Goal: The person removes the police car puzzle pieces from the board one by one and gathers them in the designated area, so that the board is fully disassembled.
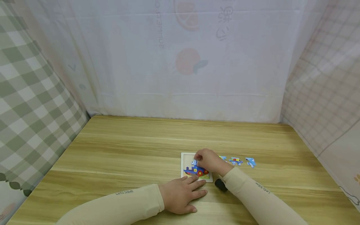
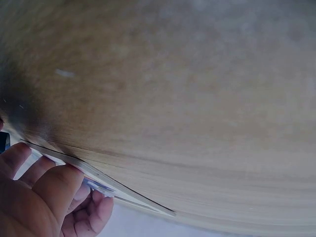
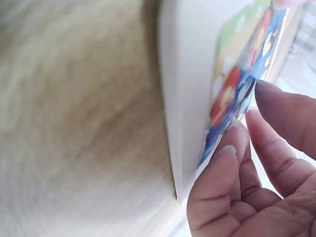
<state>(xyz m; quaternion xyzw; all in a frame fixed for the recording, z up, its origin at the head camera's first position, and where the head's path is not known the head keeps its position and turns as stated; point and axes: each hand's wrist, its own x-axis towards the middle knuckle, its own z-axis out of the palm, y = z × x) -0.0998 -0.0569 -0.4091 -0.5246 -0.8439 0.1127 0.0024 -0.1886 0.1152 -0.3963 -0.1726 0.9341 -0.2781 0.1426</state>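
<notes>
A jigsaw board (image 1: 182, 161) with a pale frame lies on the table, its lower part filled with a blue and red vehicle-like picture (image 3: 228, 94). The right hand (image 1: 210, 161) is over the board's upper right, pinching a blue puzzle piece (image 1: 194, 162) between thumb and fingertips. Those fingers hide part of the piece and the board's right side. Along the lower edge, the left hand (image 1: 181, 194) rests with fingers spread, its fingertips on the frame. In the left wrist view, the left hand's fingers (image 2: 59, 185) lie across the board's rim (image 2: 143, 200).
Right of the board lie loose puzzle pieces: one part-hidden by the right hand (image 1: 223, 157), a middle piece (image 1: 235, 161) and a blue corner-shaped piece (image 1: 251, 162). A small black object (image 1: 221, 185) sits by the right wrist. Cloth walls (image 1: 180, 84) enclose the wooden table (image 1: 126, 150).
</notes>
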